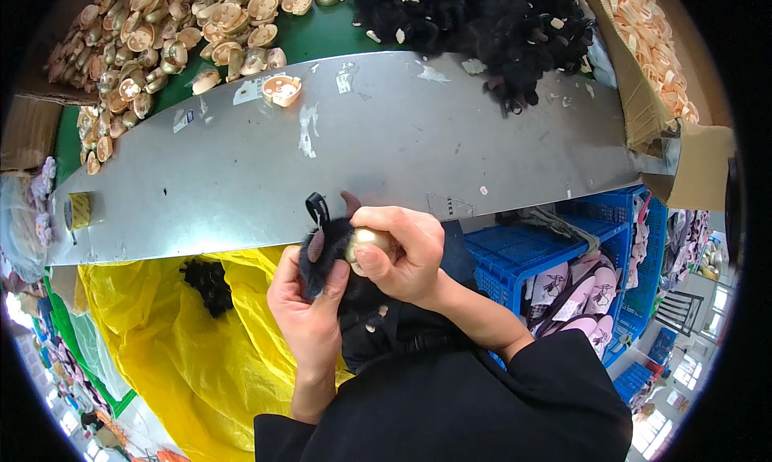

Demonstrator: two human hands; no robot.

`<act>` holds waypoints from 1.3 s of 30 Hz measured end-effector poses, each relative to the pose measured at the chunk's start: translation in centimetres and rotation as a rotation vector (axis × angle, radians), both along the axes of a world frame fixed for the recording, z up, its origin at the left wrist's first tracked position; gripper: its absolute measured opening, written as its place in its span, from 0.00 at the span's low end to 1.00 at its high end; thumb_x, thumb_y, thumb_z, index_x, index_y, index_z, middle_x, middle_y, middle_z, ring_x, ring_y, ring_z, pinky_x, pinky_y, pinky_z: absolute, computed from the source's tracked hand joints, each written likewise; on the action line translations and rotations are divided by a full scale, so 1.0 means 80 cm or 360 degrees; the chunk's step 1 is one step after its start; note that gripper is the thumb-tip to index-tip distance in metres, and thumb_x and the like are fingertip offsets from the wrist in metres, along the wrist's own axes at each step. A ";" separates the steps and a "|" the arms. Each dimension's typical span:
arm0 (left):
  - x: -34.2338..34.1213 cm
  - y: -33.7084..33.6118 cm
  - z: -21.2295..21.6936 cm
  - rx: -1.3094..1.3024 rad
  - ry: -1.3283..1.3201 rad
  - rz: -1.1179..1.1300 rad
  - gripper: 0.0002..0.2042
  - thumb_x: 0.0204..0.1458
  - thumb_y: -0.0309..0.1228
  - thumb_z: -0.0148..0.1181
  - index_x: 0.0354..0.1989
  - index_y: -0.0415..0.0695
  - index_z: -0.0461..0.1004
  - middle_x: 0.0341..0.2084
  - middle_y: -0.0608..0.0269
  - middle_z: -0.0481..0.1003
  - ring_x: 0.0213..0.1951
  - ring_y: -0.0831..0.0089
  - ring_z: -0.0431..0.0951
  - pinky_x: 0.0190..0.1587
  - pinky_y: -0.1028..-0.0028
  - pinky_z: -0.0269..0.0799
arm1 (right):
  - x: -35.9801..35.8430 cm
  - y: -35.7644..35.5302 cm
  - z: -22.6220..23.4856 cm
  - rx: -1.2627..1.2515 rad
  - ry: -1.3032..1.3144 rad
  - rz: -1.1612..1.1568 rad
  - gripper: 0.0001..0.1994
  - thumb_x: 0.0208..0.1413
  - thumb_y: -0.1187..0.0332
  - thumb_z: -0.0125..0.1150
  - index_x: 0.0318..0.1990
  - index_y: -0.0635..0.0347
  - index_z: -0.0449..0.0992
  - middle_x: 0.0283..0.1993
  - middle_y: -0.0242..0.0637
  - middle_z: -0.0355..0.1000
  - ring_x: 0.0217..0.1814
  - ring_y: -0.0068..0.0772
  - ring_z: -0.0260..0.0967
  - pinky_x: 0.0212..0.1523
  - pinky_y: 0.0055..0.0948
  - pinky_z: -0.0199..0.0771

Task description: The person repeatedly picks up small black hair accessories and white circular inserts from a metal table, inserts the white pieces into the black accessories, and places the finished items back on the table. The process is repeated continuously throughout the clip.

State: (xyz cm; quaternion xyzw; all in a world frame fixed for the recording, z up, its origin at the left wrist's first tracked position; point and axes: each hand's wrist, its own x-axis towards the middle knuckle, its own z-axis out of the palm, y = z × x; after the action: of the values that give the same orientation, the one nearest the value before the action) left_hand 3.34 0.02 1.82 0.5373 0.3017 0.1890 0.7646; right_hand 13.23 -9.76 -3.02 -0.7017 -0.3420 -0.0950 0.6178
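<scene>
My left hand (310,305) grips a black furry toy cover (326,249) with small brown ears and a black loop on top. Against it my right hand (402,253) pinches a beige plastic shell piece (366,241), partly tucked into the fur. Both hands meet just below the front edge of the grey metal worktable (386,148). More black furry pieces lie in my lap under the hands.
A heap of beige plastic shells (161,36) covers the far left, one shell (281,90) lying on the grey surface. Black furry covers (474,20) pile at the back. A cardboard box (651,52) of shells stands right. Yellow bag (161,333) left, blue crate (563,253) right.
</scene>
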 end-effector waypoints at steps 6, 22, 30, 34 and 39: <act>-0.006 -0.008 -0.005 0.0352 0.0020 -0.0028 0.10 0.55 0.19 0.66 0.44 0.37 0.75 0.38 0.71 0.74 0.40 0.86 0.70 0.46 0.84 0.66 | -0.001 -0.004 -0.001 -0.0153 -0.0292 -0.0175 0.15 0.57 0.58 0.68 0.38 0.62 0.79 0.17 0.31 0.65 0.15 0.29 0.62 0.20 0.28 0.61; -0.013 0.013 0.002 -0.0128 -0.0166 -0.0311 0.12 0.49 0.16 0.66 0.40 0.42 0.72 0.36 0.72 0.73 0.40 0.86 0.71 0.46 0.82 0.66 | 0.037 -0.060 0.031 -0.0107 0.0612 0.0804 0.28 0.52 0.55 0.72 0.57 0.61 0.75 0.38 0.35 0.69 0.40 0.27 0.69 0.44 0.25 0.69; -0.017 0.029 -0.002 0.0093 -0.0304 -0.0730 0.15 0.57 0.25 0.63 0.52 0.37 0.73 0.45 0.66 0.75 0.47 0.80 0.74 0.51 0.77 0.70 | 0.025 -0.065 0.010 0.0154 0.2166 0.1368 0.42 0.37 0.53 0.84 0.58 0.65 0.72 0.52 0.35 0.74 0.53 0.27 0.71 0.55 0.28 0.71; -0.030 0.037 0.003 -0.0019 -0.0480 -0.0771 0.15 0.63 0.31 0.59 0.53 0.37 0.70 0.46 0.65 0.73 0.47 0.80 0.71 0.53 0.78 0.66 | 0.016 -0.047 0.029 0.0268 0.2139 0.1356 0.43 0.31 0.58 0.87 0.56 0.68 0.72 0.51 0.35 0.73 0.54 0.28 0.71 0.58 0.29 0.68; -0.052 0.039 0.035 -0.0104 -0.0665 -0.0736 0.14 0.61 0.29 0.57 0.53 0.39 0.70 0.46 0.63 0.70 0.48 0.77 0.69 0.54 0.76 0.64 | 0.019 -0.027 0.123 -0.0168 0.1673 0.1445 0.35 0.31 0.57 0.87 0.48 0.64 0.76 0.40 0.35 0.73 0.43 0.26 0.69 0.49 0.23 0.68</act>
State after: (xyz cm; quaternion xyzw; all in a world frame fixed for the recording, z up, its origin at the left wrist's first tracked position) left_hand -0.85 3.16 4.62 0.5163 0.0139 0.1066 0.8497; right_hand 14.72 -11.89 6.79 -0.4713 -0.2613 0.5418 0.6450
